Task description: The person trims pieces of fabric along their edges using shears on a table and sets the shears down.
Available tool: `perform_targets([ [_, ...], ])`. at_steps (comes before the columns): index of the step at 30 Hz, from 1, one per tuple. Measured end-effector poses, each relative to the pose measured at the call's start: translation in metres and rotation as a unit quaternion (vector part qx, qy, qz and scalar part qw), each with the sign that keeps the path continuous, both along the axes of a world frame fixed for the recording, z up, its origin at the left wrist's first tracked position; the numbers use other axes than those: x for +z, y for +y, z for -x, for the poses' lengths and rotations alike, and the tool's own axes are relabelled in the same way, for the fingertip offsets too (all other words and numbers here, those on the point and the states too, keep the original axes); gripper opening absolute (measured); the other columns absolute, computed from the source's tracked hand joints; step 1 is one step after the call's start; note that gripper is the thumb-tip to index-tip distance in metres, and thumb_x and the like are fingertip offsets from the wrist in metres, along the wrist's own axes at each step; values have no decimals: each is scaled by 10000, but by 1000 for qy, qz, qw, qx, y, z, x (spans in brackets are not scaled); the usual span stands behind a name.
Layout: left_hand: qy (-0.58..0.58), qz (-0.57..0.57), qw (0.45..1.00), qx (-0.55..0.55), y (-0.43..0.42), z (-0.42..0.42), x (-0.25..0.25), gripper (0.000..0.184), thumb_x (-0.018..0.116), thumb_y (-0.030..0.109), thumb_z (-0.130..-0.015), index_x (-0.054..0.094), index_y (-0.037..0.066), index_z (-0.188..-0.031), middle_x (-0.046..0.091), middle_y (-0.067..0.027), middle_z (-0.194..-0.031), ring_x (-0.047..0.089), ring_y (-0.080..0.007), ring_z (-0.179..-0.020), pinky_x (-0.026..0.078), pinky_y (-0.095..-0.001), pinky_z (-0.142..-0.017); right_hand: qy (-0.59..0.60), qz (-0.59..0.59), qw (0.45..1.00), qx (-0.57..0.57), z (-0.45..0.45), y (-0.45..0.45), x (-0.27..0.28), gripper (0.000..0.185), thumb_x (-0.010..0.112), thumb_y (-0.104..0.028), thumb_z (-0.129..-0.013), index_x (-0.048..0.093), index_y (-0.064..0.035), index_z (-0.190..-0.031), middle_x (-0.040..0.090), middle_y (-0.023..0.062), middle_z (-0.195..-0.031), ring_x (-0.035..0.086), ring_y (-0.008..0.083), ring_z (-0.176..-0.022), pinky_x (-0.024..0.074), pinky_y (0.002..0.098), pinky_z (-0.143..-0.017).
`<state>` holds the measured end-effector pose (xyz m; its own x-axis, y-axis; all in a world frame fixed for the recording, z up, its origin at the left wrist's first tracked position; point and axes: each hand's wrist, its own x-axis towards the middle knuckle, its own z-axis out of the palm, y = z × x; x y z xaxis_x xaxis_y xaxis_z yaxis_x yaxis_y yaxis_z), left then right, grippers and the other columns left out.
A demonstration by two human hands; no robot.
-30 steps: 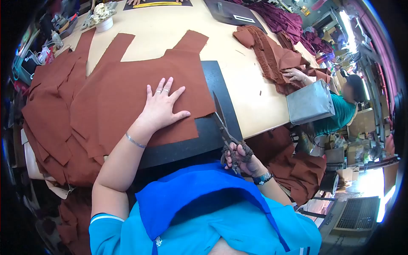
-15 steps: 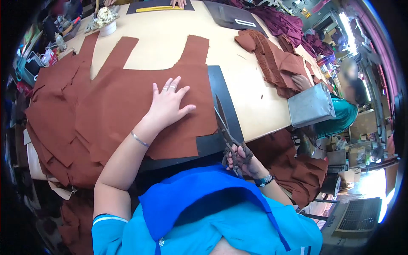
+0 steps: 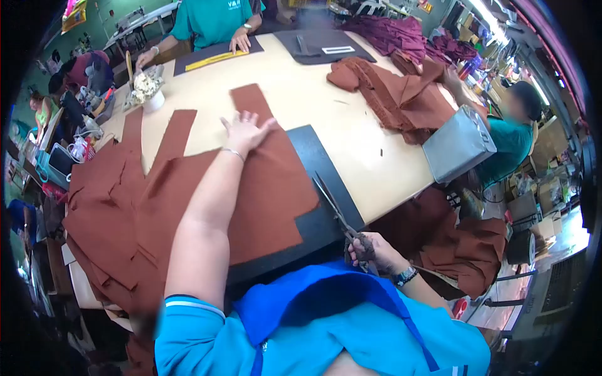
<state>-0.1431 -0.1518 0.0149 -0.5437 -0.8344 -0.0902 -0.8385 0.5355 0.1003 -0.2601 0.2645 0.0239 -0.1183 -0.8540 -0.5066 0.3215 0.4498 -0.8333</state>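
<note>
My left hand [image 3: 246,131] lies with fingers spread on a rust-brown fabric piece [image 3: 269,200], near the base of its upper right strip. Beneath the fabric's right side shows a dark flat board [image 3: 326,169]. In my right hand [image 3: 371,249] is a pair of large scissors [image 3: 334,207], its handles wrapped in dark cloth. The blades are slightly parted and point up and away over the board, just right of the fabric's edge. More rust-brown fabric [image 3: 113,213] is heaped to the left, with creases and strips reaching away from me.
A grey metal box [image 3: 459,144] stands at the table's right edge, beside bunched brown cloth [image 3: 401,100]. A white pot [image 3: 150,99] is at the far left. Across the table, a person in teal [image 3: 216,25] touches a dark sheet with a yellow strip [image 3: 216,59]. Another person [image 3: 511,138] sits right.
My left hand has slid farther away across the fabric, toward the strip, which now leans left. My right hand still holds the scissors. The camera view has tilted up, showing more of the room.
</note>
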Motion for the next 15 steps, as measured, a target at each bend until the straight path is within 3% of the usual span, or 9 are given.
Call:
perform_targets([
  [1,15,21,999,43,0,-7,-3,820,282,741,-896,337,180,-1492,203,-129,-1584,120,-313,-1475,57,-660,-1126,-18,-5,1000,-6,0,4,1,314,635,-344,-928,598,-33,-905,606,47,-762,612,146,-684,527,293,-645],
  [4,128,155,979,-19,19,-30,-5,821,400,718,-877,349,168,-1484,195,-171,-1577,96,-357,-1472,63,-662,-1122,-58,0,998,-31,7,15,-2,402,613,-425,-926,608,-24,-913,621,62,-767,626,174,-681,521,310,-661],
  [7,144,60,949,-273,80,-70,14,891,519,726,-810,357,159,-1477,186,-176,-1578,101,-379,-1466,71,-666,-1119,-62,0,998,9,22,24,-5,419,610,-442,-923,614,-23,-924,629,66,-777,633,181,-685,522,315,-662],
  [9,75,14,941,-329,124,-95,23,982,569,764,-735,354,159,-1478,177,-169,-1582,103,-382,-1465,76,-667,-1117,-68,5,998,9,27,32,0,431,614,-456,-915,615,-25,-929,623,62,-773,634,185,-698,526,315,-667],
  [10,30,-22,950,-311,138,-102,20,1010,581,771,-715,342,165,-1487,171,-167,-1583,99,-377,-1467,75,-664,-1118,-81,3,997,3,29,38,1,432,614,-458,-916,610,-26,-935,620,63,-780,631,185,-708,529,319,-670],
  [15,74,-35,982,-169,164,-102,-2,951,514,744,-794,285,167,-1513,167,-136,-1592,85,-343,-1477,40,-640,-1131,-196,-10,980,20,50,66,-15,369,604,-419,-931,569,-70,-1046,618,82,-917,627,205,-806,543,369,-710],
])
